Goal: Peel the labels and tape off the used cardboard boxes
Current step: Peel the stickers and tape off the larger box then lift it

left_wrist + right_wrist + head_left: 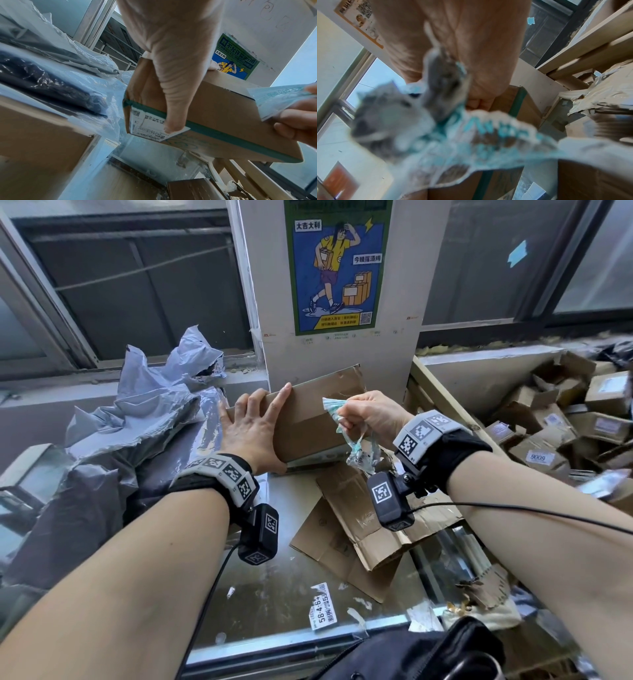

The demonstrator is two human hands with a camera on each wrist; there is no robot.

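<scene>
A brown cardboard box [318,419] is held tilted above the glass counter, in front of the white pillar. My left hand [253,426] grips its left end, fingers spread over the top. The thumb [171,108] presses a white shipping label [147,121] stuck on the box's lower side, beside a teal tape band [231,136]. My right hand [370,416] holds a crumpled wad of clear tape with teal print [337,409] just above the box's right part, and a twisted tail of it dangles below the fist. That tape [453,135] fills the right wrist view, blurred.
Flattened cardboard pieces [359,529] lie on the glass counter [274,594], with a peeled label [323,606] and scraps near its front edge. Grey plastic mailer bags [144,412] pile up at the left. A heap of labelled boxes [565,422] fills the right side.
</scene>
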